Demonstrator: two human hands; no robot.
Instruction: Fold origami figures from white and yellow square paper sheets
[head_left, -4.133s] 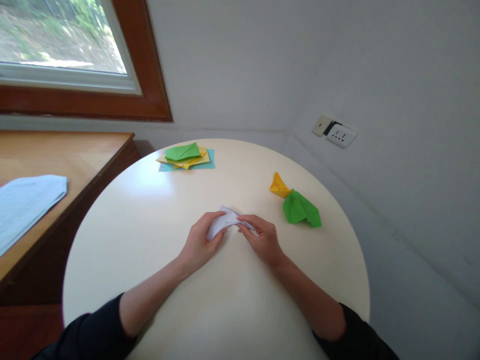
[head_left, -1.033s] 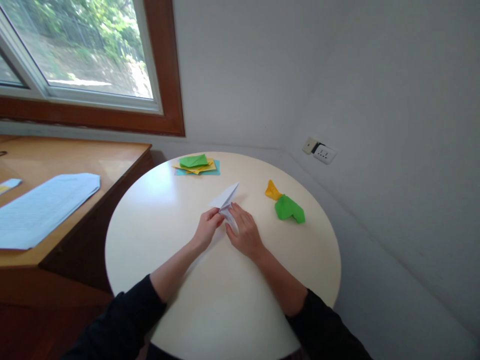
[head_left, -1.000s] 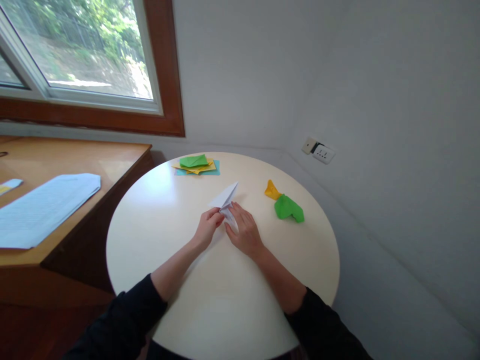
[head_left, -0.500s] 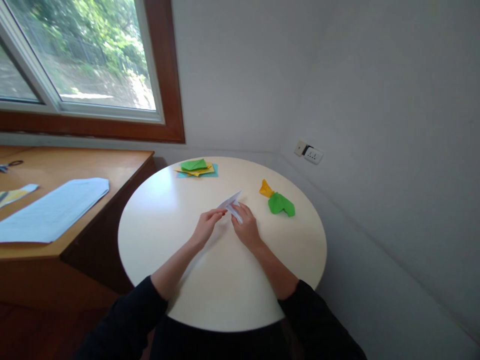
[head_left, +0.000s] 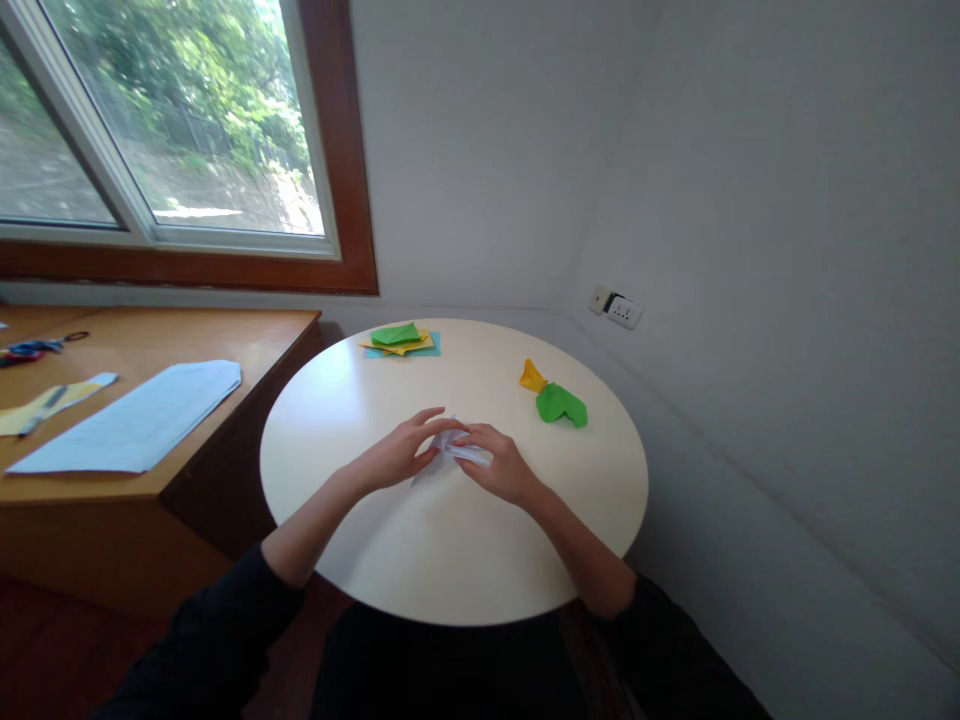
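Observation:
A piece of white folded paper (head_left: 471, 454) is between my two hands, over the middle of the round table. My left hand (head_left: 405, 450) pinches its left side, thumb below and fingers arched over the top. From the other side my right hand (head_left: 501, 462) grips the paper's right part between thumb and fingers. One pointed corner sticks out down and to the left, beneath my left thumb. My fingers cover much of the upper folds. Beyond my right hand lie a green folded paper piece (head_left: 562, 404) and a yellow folded paper piece (head_left: 532, 376), close together.
The round white table (head_left: 337, 540) carries a stack of green, yellow and blue papers (head_left: 401, 340) at its far edge. A wooden desk (head_left: 247, 335) on the left holds white sheets (head_left: 142, 420), a pen (head_left: 43, 410) and scissors (head_left: 45, 346). Walls with a socket (head_left: 625, 311) stand behind and right.
Both hands have come nearer to me with the white paper, which has turned. My left fingers now arch over its top, and my right hand lies more sideways. The view has shifted slightly left.

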